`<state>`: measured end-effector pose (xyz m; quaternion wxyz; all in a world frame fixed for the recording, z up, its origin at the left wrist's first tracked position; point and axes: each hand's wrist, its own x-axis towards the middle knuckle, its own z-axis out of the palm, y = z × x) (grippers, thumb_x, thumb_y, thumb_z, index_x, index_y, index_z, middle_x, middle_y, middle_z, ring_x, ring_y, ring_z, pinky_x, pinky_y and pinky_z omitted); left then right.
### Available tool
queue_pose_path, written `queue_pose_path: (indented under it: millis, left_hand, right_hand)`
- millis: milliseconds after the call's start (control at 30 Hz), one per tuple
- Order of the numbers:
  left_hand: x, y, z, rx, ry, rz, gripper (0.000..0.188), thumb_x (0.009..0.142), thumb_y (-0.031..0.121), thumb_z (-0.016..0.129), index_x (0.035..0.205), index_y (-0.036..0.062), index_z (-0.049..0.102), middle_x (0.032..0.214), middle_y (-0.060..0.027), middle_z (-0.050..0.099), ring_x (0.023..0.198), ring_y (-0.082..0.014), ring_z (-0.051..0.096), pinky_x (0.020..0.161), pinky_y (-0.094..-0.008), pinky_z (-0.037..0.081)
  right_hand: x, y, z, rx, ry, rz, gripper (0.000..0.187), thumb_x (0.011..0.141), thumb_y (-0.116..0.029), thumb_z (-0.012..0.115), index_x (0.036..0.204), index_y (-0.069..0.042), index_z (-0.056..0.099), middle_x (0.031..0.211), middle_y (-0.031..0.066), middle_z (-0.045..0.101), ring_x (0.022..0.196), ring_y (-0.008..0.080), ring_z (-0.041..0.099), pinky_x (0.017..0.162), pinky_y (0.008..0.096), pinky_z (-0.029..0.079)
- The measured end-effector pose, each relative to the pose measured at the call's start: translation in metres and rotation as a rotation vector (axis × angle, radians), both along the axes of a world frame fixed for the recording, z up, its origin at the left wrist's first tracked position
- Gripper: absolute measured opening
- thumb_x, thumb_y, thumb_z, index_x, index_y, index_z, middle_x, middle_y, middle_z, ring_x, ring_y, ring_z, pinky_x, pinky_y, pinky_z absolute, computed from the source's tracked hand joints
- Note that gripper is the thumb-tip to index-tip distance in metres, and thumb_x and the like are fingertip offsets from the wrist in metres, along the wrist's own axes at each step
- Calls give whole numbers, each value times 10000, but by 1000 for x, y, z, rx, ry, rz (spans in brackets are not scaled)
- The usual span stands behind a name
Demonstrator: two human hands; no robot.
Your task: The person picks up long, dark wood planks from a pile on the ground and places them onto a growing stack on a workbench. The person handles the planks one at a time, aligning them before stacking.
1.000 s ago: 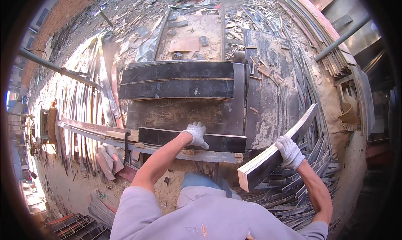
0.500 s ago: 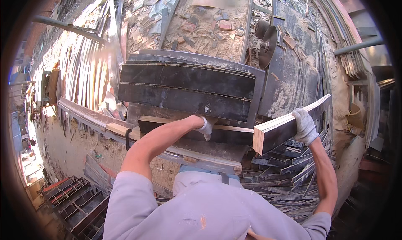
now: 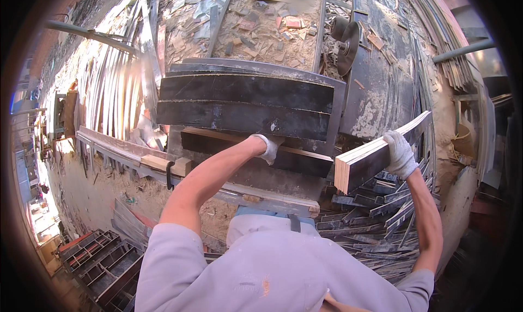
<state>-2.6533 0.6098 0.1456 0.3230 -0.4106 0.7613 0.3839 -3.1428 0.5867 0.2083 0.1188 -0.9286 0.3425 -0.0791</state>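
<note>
My left hand point(image 3: 269, 149), in a white knit glove, grips the long edge of a black-faced plywood strip point(image 3: 302, 162) standing on edge on the metal table. Its thumb lies over the front side; the other fingers are mostly hidden behind. At the right, my gloved right hand point(image 3: 401, 155) is closed over the top of a bundle of plywood strips point(image 3: 362, 167), holding it tilted with its pale layered end towards the left. Just beyond my left hand lie wide black plywood boards point(image 3: 245, 97), stacked flat.
A round saw blade point(image 3: 348, 48) stands up beyond the boards on the right. Wood scraps point(image 3: 278, 34) and sawdust cover the far area. Loose strips point(image 3: 370, 230) pile up below my right hand. A metal rail point(image 3: 267, 199) runs along the near table edge.
The whole view has shifted a little. The bundle in my right hand has moved slightly right, leaving a narrow gap beside the strip's end. Both hands keep their grips.
</note>
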Motion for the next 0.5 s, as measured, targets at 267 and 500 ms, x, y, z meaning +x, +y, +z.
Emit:
queue_pose_path:
  millis: [267, 500]
  left_hand:
    - [114, 19, 25, -139, -44, 378, 743, 815, 312, 838, 1472, 70, 585, 1390, -250, 670, 1276, -443, 642, 1088, -499, 517]
    - [84, 140, -1, -822, 205, 1249, 648, 907, 406, 836, 1382, 24, 614, 1409, -172, 652, 1274, -319, 632, 1050, -468, 536]
  right_hand:
    - [13, 5, 9, 26, 14, 16, 898, 505, -74, 832, 1333, -44, 485, 1279, 225, 586, 1196, 443, 601, 1082, 521, 485]
    - [32, 21, 9, 31, -15, 11, 840, 540, -63, 805, 1325, -28, 507, 1248, 235, 605, 1164, 450, 611, 1052, 523, 502]
